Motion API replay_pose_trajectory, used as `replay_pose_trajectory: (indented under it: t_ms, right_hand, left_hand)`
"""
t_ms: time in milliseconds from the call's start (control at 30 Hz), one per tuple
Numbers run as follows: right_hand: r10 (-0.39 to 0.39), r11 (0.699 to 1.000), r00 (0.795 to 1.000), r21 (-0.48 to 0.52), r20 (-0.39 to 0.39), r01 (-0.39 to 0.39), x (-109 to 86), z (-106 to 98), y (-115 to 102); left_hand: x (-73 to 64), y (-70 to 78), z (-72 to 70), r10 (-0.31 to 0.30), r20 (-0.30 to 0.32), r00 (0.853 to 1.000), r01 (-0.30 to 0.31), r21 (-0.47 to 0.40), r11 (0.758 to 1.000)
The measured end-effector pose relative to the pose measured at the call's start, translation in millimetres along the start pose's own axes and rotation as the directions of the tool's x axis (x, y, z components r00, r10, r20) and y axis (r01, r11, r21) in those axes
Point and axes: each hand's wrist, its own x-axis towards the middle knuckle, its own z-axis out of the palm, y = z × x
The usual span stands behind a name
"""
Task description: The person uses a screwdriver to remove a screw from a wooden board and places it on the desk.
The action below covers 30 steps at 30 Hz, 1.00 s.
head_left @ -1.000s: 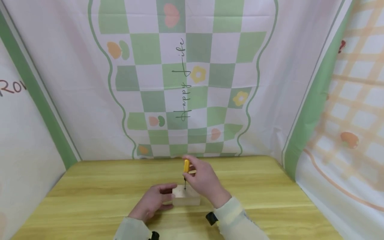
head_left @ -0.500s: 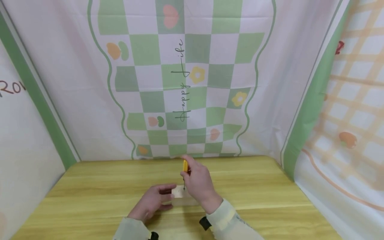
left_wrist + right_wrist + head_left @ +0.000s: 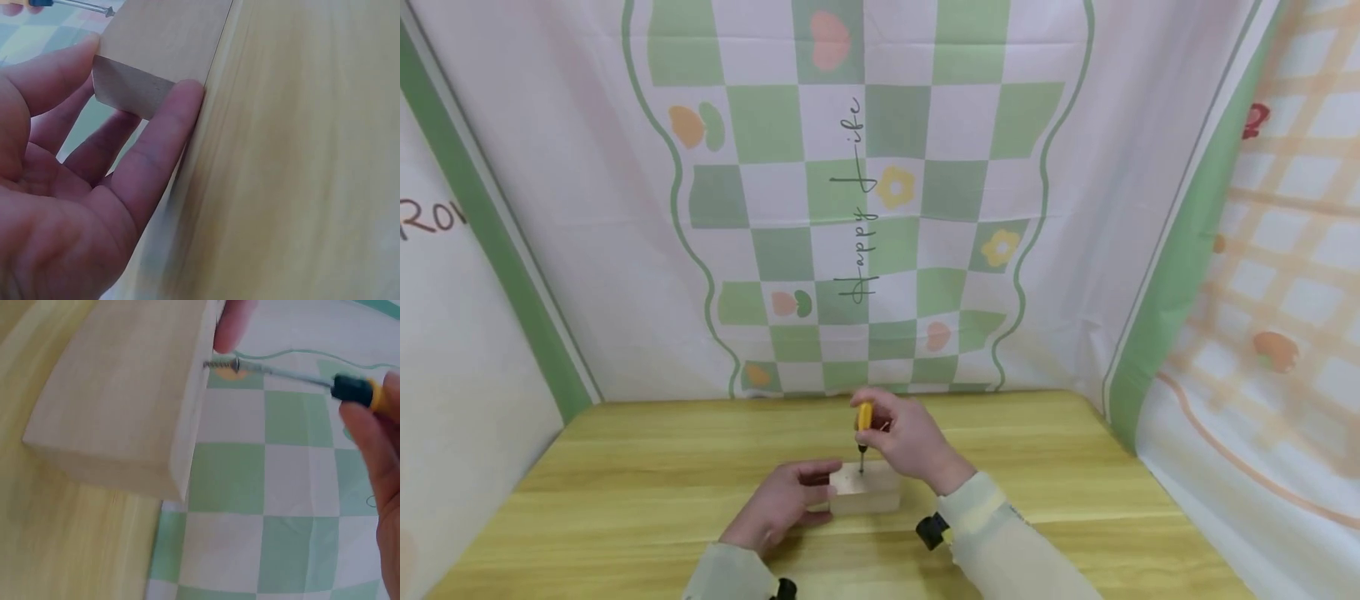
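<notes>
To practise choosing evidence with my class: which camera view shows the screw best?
The right wrist view: the screw appears side-on between block and screwdriver, with threads and head visible. The head view shows only a tiny dark spot at the screwdriver's tip. The left wrist view shows at most its head, the rest hidden behind the block.

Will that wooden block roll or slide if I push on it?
The block probably won't roll, since its faces are flat. It may slide or swivel, as only the left hand holds it, at one end. Its straight edges and wood-like surface suggest it should stay stiff.
</notes>
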Motion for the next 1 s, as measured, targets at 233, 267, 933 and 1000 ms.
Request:
replay_pose_trajectory:
  t_ms: [233, 267, 933, 1000]
  right_hand:
    - [-0.047, 0.995, 0.998, -0.091, -0.034, 0.044, -1.4, 5.9, -6.7]
    - [-0.054, 0.99, 0.996, -0.133, -0.068, 0.044, -2.5, 8.9, -10.2]
    - [0.055, 0.983, 0.942, -0.15, -0.333, -0.11, -4.8, 31.7, -33.7]
    - [0.073, 0.988, 0.955, -0.108, -0.286, -0.108, -4.6, 28.2, -31.0]
  left_hand:
    - [-0.5, -0.4, 0.8, 0.004, 0.006, 1.0, -0.004, 0.013, 1.0]
    - [-0.4, -0.2, 0.9, 0.007, 0.007, 1.0, -0.007, 0.017, 1.0]
    - [0.1, 0.2, 1.8, 0.011, -0.014, 1.0, -0.011, 0.039, 0.999]
    - [0.1, 0.5, 2.3, 0.012, -0.017, 1.0, -0.011, 0.039, 0.999]
